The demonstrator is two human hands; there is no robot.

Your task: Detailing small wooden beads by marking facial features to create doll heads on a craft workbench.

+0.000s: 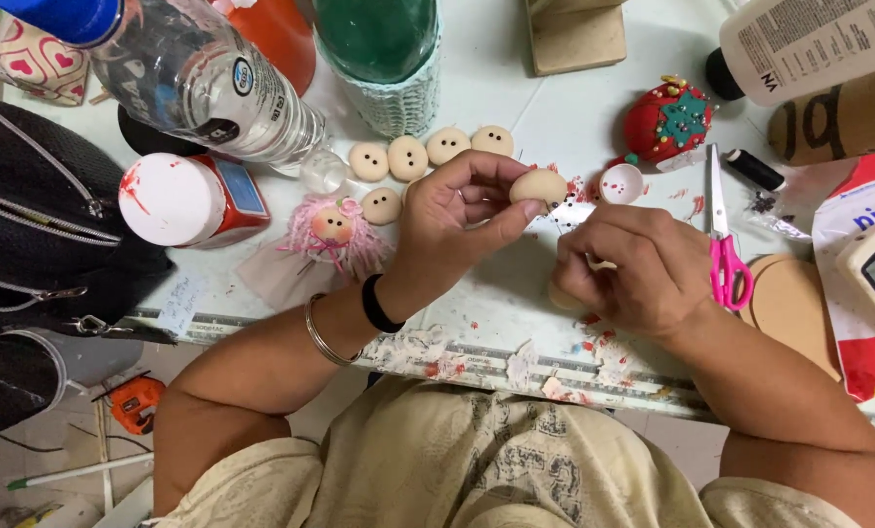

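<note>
Pinched between the thumb and fingertips of the left hand (457, 210), a small beige oval head (539, 186) is held raised over the desk (516, 293), at the hand's outer tip and just up and to the left of the right hand (633, 269); the two hands are kept close but apart; the left forearm is brought in from the lower left, wrist bent upward, with a metal bangle (322, 332) and a black band (379, 305) worn on it; the right hand is curled loosely with knuckles up, its fingers closed on a small pale object that is mostly hidden, so what it is cannot be told; a row of similar beige heads (428, 152) with two dot eyes is laid on the desk just beyond the left hand; a pink-haired doll (332, 233) is lying to its left; pink-handled scissors (723, 244) are set just right of the right hand, and a red strawberry pincushion (667, 122) is placed beyond.
</note>
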